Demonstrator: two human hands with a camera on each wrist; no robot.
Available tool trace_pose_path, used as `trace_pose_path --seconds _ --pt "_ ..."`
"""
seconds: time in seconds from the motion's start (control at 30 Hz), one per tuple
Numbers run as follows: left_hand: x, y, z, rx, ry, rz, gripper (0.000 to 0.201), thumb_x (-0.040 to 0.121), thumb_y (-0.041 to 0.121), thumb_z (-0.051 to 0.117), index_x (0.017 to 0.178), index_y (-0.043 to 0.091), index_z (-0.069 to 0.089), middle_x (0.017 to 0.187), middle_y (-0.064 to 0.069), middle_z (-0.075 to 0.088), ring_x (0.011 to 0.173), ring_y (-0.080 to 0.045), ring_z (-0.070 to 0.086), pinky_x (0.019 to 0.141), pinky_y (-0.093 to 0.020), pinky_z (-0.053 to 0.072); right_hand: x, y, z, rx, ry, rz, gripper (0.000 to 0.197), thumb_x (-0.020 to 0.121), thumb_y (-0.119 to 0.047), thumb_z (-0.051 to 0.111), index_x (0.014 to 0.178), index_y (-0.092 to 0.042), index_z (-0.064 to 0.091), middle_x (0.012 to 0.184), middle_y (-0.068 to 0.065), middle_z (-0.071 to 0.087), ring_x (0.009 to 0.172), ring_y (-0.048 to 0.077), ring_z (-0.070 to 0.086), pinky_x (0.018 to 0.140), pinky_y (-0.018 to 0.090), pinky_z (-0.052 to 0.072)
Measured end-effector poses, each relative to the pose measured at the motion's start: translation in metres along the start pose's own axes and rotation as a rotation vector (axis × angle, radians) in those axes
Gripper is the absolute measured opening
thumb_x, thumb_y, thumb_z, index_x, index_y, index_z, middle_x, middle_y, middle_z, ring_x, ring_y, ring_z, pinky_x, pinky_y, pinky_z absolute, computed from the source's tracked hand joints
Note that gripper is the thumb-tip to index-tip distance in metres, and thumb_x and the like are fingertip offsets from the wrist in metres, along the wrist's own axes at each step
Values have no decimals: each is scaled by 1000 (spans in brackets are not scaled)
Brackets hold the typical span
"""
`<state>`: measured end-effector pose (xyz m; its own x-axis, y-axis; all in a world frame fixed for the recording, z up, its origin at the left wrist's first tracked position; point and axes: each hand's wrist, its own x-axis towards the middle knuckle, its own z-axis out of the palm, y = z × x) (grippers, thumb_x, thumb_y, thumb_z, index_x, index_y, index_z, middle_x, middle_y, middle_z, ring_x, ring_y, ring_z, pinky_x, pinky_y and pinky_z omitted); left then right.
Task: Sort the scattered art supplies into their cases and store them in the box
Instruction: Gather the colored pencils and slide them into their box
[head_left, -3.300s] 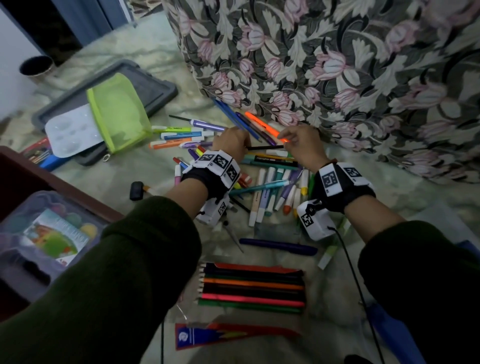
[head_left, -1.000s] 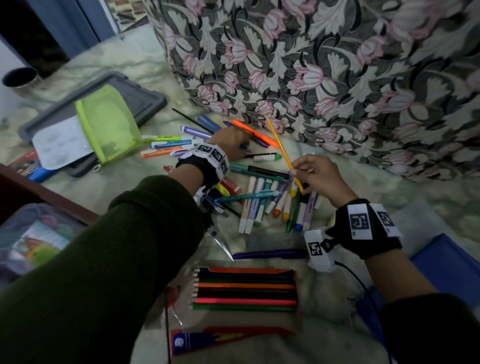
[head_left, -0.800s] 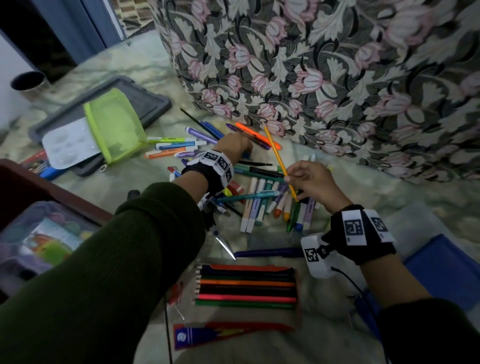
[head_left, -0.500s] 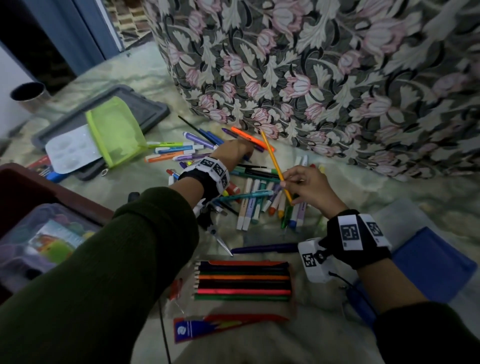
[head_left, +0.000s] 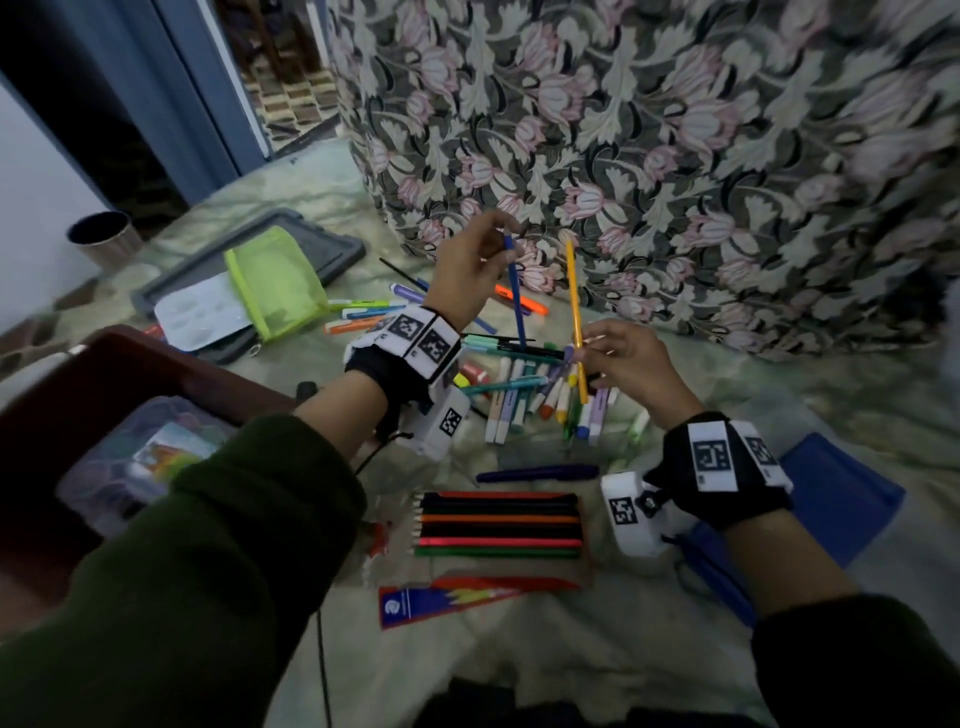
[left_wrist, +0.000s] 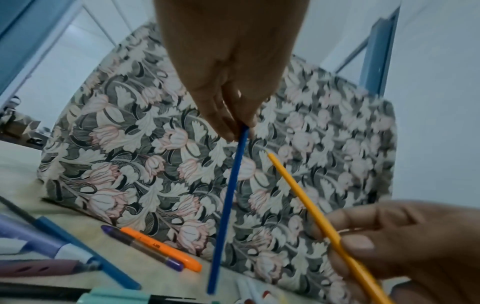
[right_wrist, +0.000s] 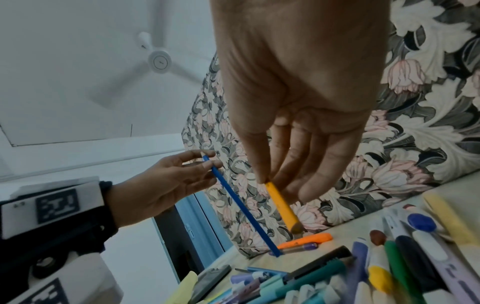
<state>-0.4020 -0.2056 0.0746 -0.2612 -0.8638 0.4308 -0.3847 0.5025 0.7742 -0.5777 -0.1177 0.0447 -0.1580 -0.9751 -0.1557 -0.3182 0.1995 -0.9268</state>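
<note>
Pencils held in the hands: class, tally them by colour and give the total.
1 blue pencil, pinched by the left hand
1 yellow pencil, pinched by the right hand
Total: 2

Open air lies between the left hand (head_left: 470, 270) and the right hand (head_left: 626, 358), crossed only by the upright blue pencil (head_left: 516, 291) and yellow pencil (head_left: 575, 317) they pinch. Beneath both hands a heap of markers (head_left: 540, 384) covers the floor (no bare patch within it). The floral upholstery (head_left: 675, 156) walls off the far side, close behind the hands. On the near side, the pencil tray (head_left: 498, 525) and a dark pen (head_left: 535, 473) lie in the way. Bare floor (head_left: 519, 649) shows nearer the body.
</note>
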Motion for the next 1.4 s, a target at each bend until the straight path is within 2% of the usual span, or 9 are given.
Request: trace_pose_path --seconds 0.2,0.37,0.47,0.57,0.67,0.73,0.87,1.23,1.4 --pt "-70 12 -21 -163 66 -189 23 89 -2 54 111 1 51 88 -12 57 71 -21 61 70 -28 56 -43 -7 6 42 -66 -1 24 85 0 63 109 1 60 77 4 55 71 22 58 67 31 55" --pt "-138 11 -25 -216 94 -295 20 90 -7 49 110 -3 48 84 -8 53 79 -28 62 73 -31 57 -80 7 24 -33 -154 -14 24 84 1 65 107 3 61 75 2 57 69 14 59 66 25 55" --pt "-172 5 -29 -310 119 -396 18 90 -10 45 101 3 41 93 -15 50 76 -19 58 71 -26 55 -96 19 39 -91 -221 -13 23 81 3 66 104 4 62 74 2 56 67 11 57 58 14 52" --pt "-204 -1 -34 -389 164 -458 16 91 -9 44 100 3 39 86 -2 52 77 -10 58 67 -15 54 -109 35 53 -160 -264 14 20 81 4 66 101 4 64 71 0 57 65 6 57 50 9 49" --pt "-225 -6 -41 -393 198 -490 15 92 -5 46 101 6 40 86 2 54 72 2 61 66 -15 54 -117 46 61 -316 -285 -25 16 83 6 62 97 2 68 74 0 64 62 -2 57 54 6 45" --pt "-231 -9 -46 -368 201 -501 15 92 -4 46 100 7 40 87 2 54 79 -4 61 71 -20 54 -121 48 65 -474 -310 -83 14 83 1 64 94 -3 72 84 7 70 70 7 61 60 8 44" --pt "-237 -9 -49 -381 199 -491 17 91 -7 45 100 6 40 87 2 53 78 -2 60 67 -13 54 -125 47 70 -633 -337 -124 9 77 -7 74 82 -14 75 81 4 72 65 4 57 51 -2 37" --pt "-248 -17 -40 -426 122 -573 26 88 -9 48 79 15 44 81 -7 51 73 -13 57 61 -12 54 -129 58 63 -688 -316 -183 4 77 -14 74 78 -18 75 77 -2 73 61 1 56 65 20 48" --pt "-252 -20 -44 -273 58 -570 28 87 -8 53 74 17 48 73 -2 54 51 3 55 52 -8 44 -130 60 65 -657 -296 -220 6 78 -12 73 80 -16 76 79 -3 72 63 1 54 68 21 48"
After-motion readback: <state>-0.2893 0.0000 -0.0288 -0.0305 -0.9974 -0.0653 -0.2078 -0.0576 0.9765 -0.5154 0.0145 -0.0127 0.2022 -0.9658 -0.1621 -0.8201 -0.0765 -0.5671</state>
